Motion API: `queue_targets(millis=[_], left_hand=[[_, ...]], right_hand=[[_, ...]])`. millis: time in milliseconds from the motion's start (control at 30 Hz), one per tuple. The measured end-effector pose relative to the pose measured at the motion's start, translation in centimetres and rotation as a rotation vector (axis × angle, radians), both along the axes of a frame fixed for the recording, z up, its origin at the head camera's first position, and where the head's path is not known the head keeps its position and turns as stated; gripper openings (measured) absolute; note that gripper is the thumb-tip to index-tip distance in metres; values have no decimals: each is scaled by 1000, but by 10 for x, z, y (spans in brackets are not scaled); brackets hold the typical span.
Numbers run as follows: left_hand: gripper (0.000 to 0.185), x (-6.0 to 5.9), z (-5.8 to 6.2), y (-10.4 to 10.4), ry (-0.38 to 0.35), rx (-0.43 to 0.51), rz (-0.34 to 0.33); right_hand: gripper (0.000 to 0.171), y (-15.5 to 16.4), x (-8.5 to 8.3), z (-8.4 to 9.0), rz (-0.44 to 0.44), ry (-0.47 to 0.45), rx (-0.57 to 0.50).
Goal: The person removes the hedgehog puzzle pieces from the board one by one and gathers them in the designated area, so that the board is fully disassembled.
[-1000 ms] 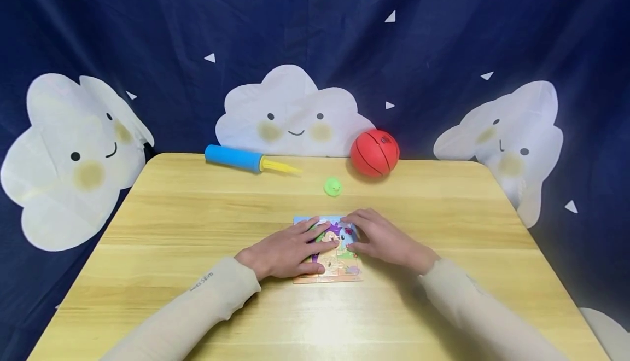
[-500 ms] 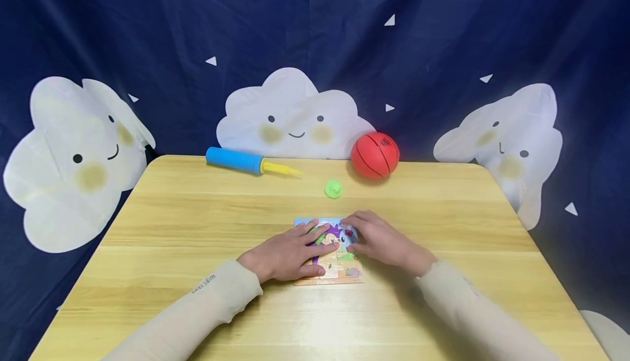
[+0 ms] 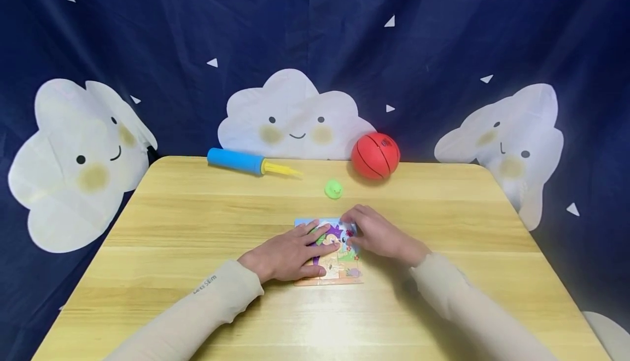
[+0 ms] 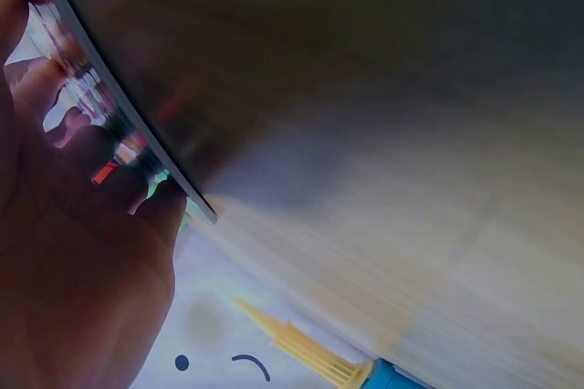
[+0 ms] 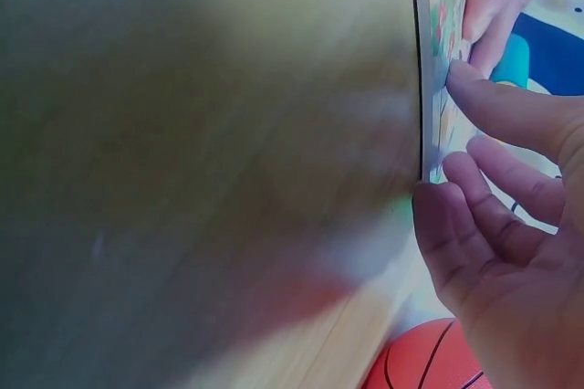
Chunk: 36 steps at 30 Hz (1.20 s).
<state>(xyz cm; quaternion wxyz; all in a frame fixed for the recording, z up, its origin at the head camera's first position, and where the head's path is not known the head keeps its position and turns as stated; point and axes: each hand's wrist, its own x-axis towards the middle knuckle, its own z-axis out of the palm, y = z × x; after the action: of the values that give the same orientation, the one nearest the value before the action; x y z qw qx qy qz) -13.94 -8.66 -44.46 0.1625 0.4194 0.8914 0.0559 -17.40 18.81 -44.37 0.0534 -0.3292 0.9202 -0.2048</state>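
Note:
A flat picture jigsaw puzzle [image 3: 347, 267] with a purple-haired cartoon figure lies on the wooden table. My left hand [image 3: 291, 252] rests across its left half, fingers spread and straight. At the upper right corner, my right hand [image 3: 381, 235] touches the puzzle with bent fingers, thumb lower on the face. In the right wrist view the thumb [image 5: 467, 84] meets the picture side and a fingertip sits right at the board's corner. The left wrist view has the board's edge [image 4: 128, 108] beyond the left fingers. The fingers cover parts of the picture.
Beyond the puzzle sits a small green toy duck [image 3: 333, 189]. A blue hand pump [image 3: 236, 161] with a yellow nozzle lies along the table's back edge, left of a red ball [image 3: 375, 156]. A dark blue cloud-printed curtain [image 3: 423, 38] hangs behind the table [image 3: 197, 208].
My right hand has shifted slightly up and away from the puzzle's right side, uncovering more red flowers there. The left hand stays in place. The whole view has tilted a little.

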Motion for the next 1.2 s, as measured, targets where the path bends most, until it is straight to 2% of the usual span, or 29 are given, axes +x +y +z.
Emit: queue_targets(millis=[333,600,800,900,1200], left_hand=[[63,1,-1,0,-15,-2,12],[62,0,-1,0,-22,11,3],[62,0,0,0,-24,16,4],[62,0,0,-1,-28,17,5],[61,0,-1,-1,-33,26,7]], right_hand=[[47,0,-6,-5,-28,-55,-26],[42,4,-9,-4,-79,-142,-50],[37,3,-9,-2,-85,-155,-70],[34,2,-9,-2,-89,-174,-107],[21,4,-11,-10,-108,-269,-307]])
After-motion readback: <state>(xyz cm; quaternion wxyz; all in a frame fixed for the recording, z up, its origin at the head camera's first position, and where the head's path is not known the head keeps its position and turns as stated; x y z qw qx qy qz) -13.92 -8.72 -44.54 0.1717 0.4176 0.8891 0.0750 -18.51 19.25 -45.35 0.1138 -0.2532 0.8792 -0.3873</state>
